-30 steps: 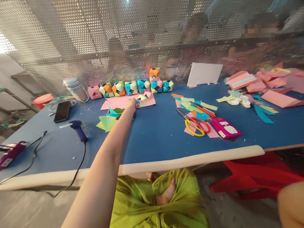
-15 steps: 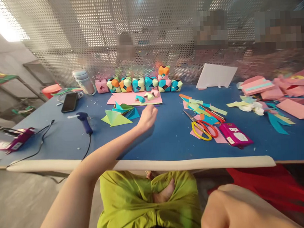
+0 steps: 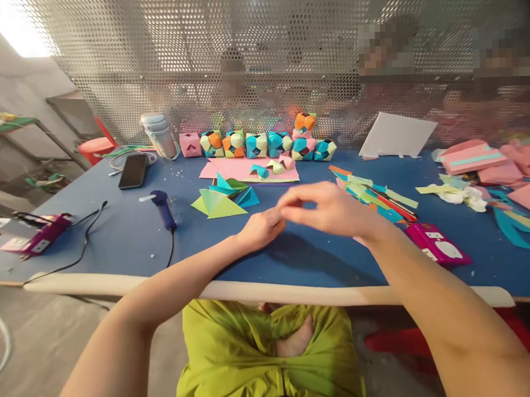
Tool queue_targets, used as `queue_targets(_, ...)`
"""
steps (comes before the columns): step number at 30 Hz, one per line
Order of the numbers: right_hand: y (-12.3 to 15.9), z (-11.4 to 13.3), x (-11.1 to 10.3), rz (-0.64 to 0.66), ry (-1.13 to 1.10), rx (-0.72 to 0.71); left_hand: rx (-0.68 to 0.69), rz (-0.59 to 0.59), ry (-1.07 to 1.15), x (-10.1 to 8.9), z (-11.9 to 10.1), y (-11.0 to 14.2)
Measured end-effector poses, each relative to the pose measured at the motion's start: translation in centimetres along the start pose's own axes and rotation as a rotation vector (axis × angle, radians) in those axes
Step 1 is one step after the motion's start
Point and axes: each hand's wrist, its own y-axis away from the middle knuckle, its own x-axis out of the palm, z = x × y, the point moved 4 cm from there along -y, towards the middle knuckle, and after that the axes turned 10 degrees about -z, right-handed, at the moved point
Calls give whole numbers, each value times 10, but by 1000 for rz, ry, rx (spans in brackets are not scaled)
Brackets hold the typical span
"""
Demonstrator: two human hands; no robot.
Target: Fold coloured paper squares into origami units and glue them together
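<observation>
**Hidden pinch, cord close by**

I see the left hand (image 3: pixel 261 229) and right hand (image 3: pixel 330 208) meeting at the fingertips over the counter (image 3: pixel 127 241); I cannot tell whether either grip grasps anything. The green folded paper (image 3: pixel 224 207) lies loose just beyond the left hand. If something small is pinched, uneven pulling could crease or drop it. The glue gun (image 3: pixel 163 212) worries me too: its cord (image 3: pixel 171 245) passes near the left forearm (image 3: pixel 193 269), so a careless sweep could drag it.
</observation>
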Motion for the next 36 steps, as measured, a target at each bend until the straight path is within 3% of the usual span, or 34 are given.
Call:
queue_targets(3,-43,-62,31,-30,307,81,160,145,-115,7,4,11)
queue_targets(5,-62,-93,55,5,339,64,251,213,-180,9,4,15)
queue_targets(8,-79,-120,85,52,306,22,351,263,-262,9,2,19)
queue_targets(11,-88,-129,97,38,267,18,406,260,-324,5,-3,20)
queue_targets(16,-74,-138,69,-105,223,160,428,244,-374,0,-13,25)
queue_targets(22,-16,-127,28,-157,128,359,375,214,-368,-4,-22,27)
queue_targets(32,34,-113,20,-188,-2,494,98,-88,-388,-21,1,-3)
queue_targets(36,47,-123,23,-204,-166,609,-71,-57,-213,-18,11,-8)
